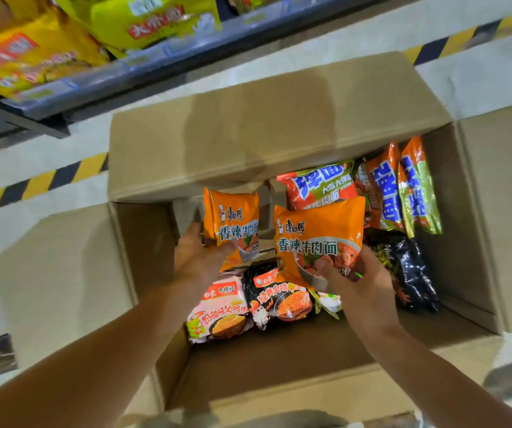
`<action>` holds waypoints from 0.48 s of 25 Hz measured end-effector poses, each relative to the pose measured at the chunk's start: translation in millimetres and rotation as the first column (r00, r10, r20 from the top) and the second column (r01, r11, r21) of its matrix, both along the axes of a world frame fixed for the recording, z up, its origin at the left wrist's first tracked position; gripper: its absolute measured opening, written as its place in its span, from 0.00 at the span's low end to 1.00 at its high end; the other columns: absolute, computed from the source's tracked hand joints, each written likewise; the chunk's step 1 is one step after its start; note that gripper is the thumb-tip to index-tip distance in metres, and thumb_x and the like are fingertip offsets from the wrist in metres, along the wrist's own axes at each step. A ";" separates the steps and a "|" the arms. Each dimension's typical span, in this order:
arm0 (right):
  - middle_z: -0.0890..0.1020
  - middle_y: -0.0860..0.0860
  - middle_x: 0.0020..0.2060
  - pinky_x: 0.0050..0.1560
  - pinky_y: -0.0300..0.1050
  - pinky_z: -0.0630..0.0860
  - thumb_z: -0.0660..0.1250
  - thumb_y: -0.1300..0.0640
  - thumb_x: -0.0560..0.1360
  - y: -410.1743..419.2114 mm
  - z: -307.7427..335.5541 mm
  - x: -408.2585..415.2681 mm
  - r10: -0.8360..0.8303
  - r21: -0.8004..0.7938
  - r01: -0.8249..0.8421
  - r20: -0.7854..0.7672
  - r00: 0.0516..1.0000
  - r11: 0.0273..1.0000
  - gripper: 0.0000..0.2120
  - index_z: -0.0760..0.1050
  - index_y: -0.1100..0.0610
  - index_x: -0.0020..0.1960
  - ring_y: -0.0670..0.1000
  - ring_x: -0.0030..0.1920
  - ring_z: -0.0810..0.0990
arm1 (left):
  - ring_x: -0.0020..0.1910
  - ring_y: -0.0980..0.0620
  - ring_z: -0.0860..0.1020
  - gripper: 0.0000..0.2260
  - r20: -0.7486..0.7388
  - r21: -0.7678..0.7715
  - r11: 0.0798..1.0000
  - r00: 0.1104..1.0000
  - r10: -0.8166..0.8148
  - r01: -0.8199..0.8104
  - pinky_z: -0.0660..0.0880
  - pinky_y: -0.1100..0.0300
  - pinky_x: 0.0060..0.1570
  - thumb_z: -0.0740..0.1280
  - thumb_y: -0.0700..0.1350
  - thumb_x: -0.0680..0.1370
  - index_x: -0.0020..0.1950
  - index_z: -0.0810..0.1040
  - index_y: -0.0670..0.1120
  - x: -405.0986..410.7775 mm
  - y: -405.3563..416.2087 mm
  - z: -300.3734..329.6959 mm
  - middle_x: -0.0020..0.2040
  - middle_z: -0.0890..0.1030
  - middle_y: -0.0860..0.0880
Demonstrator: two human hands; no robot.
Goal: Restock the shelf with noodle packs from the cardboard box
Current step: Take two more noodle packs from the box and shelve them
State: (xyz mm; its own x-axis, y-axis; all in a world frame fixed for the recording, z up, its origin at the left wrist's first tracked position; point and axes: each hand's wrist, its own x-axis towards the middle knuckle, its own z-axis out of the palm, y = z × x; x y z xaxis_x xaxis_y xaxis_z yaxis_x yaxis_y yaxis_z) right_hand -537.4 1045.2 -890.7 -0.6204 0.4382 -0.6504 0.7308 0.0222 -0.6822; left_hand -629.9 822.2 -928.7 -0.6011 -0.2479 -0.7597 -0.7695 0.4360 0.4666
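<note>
An open cardboard box (143, 242) stands on the floor below me. My left hand (197, 257) grips one orange noodle pack (233, 223) by its lower edge, above the box's left part. My right hand (363, 279) holds a second, larger-looking orange noodle pack (316, 233) by its lower right corner. Inside the box lie a pink pack (217, 310), a black pack (279, 298), a red pack (316, 183), two orange-green packs (403, 186) standing on edge, and a black glossy pack (409, 267).
The shelf edge (143, 69) runs across the upper left, carrying yellow noodle packs (32, 54) and a yellow-green pack (152, 20). Yellow-black hazard tape (41, 180) marks the pale floor. The box's far flap (264, 125) leans toward the shelf; side flaps spread left and right.
</note>
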 end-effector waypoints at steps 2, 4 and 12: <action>0.86 0.49 0.44 0.50 0.50 0.83 0.77 0.59 0.72 -9.0 27.9 -4.7 0.023 0.015 -0.023 -0.010 1.000 1.000 0.12 0.80 0.54 0.54 0.48 0.45 0.86 | 0.42 0.53 0.82 0.11 -0.044 -0.017 0.999 0.998 -0.047 0.046 0.79 0.58 0.42 0.78 0.47 0.71 0.49 0.80 0.51 2.9 -16.9 38.9 0.43 0.84 0.53; 0.87 0.50 0.44 0.52 0.56 0.83 0.77 0.59 0.72 -20.0 61.7 -11.3 0.038 0.012 -0.038 -0.016 0.999 0.999 0.11 0.82 0.53 0.53 0.50 0.47 0.86 | 0.39 0.55 0.81 0.09 -0.099 0.006 0.999 0.994 -0.043 0.044 0.76 0.61 0.38 0.78 0.45 0.71 0.46 0.80 0.52 4.9 -32.0 83.3 0.41 0.84 0.55; 0.86 0.49 0.41 0.49 0.59 0.82 0.77 0.55 0.72 -86.3 233.5 -28.0 0.058 0.084 -0.053 -0.064 0.996 0.995 0.07 0.81 0.50 0.50 0.52 0.45 0.85 | 0.35 0.67 0.79 0.10 -0.324 0.094 0.989 0.943 -0.082 0.118 0.71 0.75 0.34 0.76 0.38 0.72 0.51 0.81 0.48 2.1 -103.9 287.8 0.36 0.83 0.63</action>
